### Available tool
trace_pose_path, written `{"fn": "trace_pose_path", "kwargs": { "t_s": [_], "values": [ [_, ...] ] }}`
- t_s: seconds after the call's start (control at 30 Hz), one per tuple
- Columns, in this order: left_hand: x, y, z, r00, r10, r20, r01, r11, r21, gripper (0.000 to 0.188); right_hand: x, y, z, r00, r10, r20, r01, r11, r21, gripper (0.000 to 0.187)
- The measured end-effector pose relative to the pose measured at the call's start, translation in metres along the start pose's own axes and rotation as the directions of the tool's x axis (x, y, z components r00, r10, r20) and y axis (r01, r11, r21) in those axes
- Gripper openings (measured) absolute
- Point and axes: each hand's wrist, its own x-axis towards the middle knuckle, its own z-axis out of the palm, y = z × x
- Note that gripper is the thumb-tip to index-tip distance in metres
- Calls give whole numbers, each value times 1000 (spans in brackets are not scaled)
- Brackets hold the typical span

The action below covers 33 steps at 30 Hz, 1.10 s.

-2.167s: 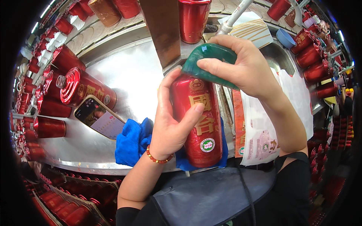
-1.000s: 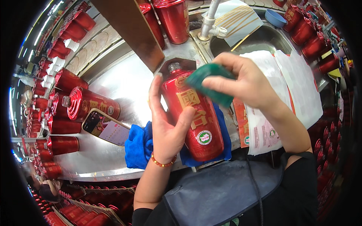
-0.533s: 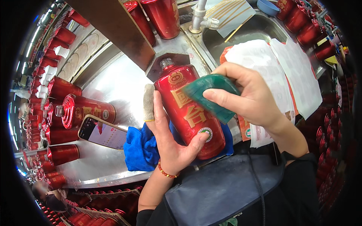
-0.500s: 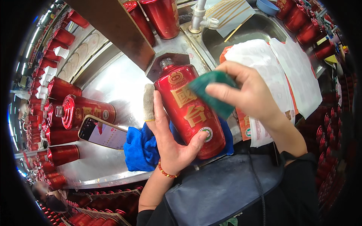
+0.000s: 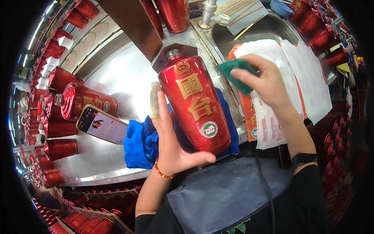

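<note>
A: What's changed for us?
B: Our right hand (image 5: 269,80) now has the green pad (image 5: 230,69) clear of the red bottle (image 5: 196,124), off its right shoulder; half a second ago it overlapped the face. Our left thumb has slid down by the base.
A: Room?
B: Bottle lies on the blue cloth (image 5: 142,142), neck away from us. Steel counter (image 5: 124,78) bare to its upper left, front edge just below its base; phone (image 5: 105,124) left, paper sheets (image 5: 263,54) right.
A: Grip?
B: Right pinches the pad; left hand (image 5: 170,144) spread wide, fingers along the bottle's left side.
</note>
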Motion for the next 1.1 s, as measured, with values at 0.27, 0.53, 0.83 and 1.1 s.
{"fn": "trace_pose_path", "kwargs": {
  "t_s": [0.27,0.53,0.83,1.1],
  "values": [
    [-6,8,1,993,78,87,-113,835,538,157,-83,-22,28,469,-764,443,864,292,-410,25],
    [-8,9,1,998,39,53,-59,897,437,146,-35,-40,8,805,-549,225,575,629,-522,23],
    [-9,5,-1,997,53,51,-70,907,416,145,-51,-28,9,728,-640,246,625,472,-622,29],
    [-5,2,0,993,-19,113,-40,864,501,137,-59,-35,9,809,-495,317,587,663,-464,28]
  ]
}}
